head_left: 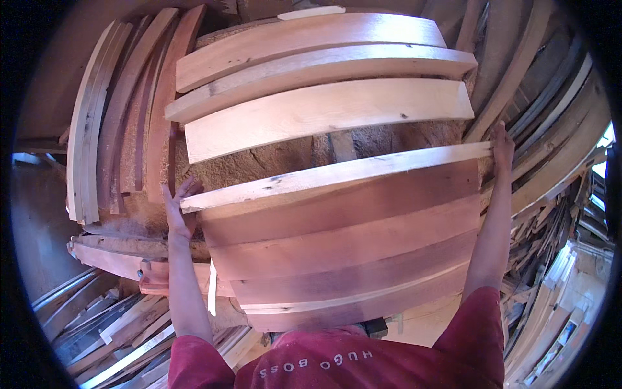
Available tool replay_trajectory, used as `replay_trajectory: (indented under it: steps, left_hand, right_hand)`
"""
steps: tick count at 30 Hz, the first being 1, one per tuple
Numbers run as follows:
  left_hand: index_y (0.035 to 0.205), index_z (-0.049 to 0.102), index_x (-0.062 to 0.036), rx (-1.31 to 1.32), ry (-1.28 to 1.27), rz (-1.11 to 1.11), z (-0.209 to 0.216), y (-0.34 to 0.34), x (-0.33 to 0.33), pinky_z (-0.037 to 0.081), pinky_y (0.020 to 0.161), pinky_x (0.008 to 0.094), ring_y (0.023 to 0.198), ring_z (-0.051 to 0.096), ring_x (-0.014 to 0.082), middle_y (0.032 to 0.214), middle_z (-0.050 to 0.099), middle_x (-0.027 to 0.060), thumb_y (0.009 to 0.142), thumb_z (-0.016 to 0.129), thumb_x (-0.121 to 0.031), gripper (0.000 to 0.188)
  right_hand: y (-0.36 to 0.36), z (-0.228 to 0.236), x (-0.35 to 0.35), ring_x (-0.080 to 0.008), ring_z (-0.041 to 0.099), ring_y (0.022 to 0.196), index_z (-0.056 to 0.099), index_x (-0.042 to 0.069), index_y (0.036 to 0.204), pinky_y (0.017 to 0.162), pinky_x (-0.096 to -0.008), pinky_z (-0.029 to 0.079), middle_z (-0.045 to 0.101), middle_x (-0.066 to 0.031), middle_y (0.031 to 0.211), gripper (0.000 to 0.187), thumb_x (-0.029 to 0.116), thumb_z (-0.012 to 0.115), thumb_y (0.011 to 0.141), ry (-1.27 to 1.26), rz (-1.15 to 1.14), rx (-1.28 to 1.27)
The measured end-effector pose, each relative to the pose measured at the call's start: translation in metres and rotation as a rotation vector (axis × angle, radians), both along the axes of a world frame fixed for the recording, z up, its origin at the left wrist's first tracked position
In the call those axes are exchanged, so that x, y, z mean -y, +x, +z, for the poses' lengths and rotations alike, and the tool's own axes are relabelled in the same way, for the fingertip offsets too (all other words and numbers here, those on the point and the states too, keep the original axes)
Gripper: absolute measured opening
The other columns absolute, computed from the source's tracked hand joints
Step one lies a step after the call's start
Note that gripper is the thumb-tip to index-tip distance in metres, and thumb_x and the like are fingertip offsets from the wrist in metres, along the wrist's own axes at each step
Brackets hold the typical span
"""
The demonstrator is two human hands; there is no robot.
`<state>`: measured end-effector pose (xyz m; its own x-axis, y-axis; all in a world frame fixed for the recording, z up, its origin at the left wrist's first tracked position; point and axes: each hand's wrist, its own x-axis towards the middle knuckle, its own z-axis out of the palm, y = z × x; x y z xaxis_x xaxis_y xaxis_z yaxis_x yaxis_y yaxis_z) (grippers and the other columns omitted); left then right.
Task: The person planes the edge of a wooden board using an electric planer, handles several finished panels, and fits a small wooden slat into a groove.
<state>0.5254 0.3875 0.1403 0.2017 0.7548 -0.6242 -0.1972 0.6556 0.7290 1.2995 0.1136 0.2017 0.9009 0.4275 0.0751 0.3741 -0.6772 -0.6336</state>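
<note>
A long pale board (pixel 337 172) lies along the far edge of a panel of reddish-brown boards (pixel 350 227) set side by side in front of me. My left hand (pixel 181 211) is at the board's left end, its palm against the end and some fingers raised over it. At the opposite end, my right hand (pixel 503 150) wraps round the board, thumb and fingertips partly hidden. The board sticks out a little past the panel on both sides. Whether it touches the panel all along its length, I cannot tell.
Beyond the panel, three light planks (pixel 330 110) lie across a sawdust-covered surface (pixel 259 162). Several brown and pale planks (pixel 136 104) stand side by side at the left. Curved boards (pixel 518 71) and offcuts (pixel 551 259) crowd the right; more scrap strips (pixel 123 324) lie at lower left.
</note>
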Motion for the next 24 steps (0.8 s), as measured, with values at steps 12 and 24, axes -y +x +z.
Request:
replay_trajectory:
  steps: [12,24]
  left_hand:
    - [0.133,0.053,0.0029,-0.669,0.107,-0.091,-0.037,-0.059,0.144,0.041,0.100,0.0314,0.116,0.054,0.0200,0.129,0.058,0.0102,0.100,0.039,-0.057,0.069]
    - [0.131,0.050,0.0114,-0.823,0.295,-0.169,-0.050,-0.036,0.194,0.039,0.102,0.0358,0.122,0.051,0.0274,0.132,0.056,0.0231,0.104,0.031,-0.051,0.071]
  right_hand:
    - [-0.062,-0.062,0.143,-0.0371,0.057,0.118,0.059,-0.005,0.123,0.098,-0.0423,0.042,0.062,-0.0256,0.121,0.075,0.060,0.032,0.099,-0.325,-0.098,-0.177]
    - [-0.108,-0.064,0.162,-0.0486,0.050,0.121,0.060,-0.007,0.121,0.103,-0.0496,0.037,0.056,-0.0369,0.119,0.082,0.063,0.023,0.098,-0.495,-0.040,-0.027]
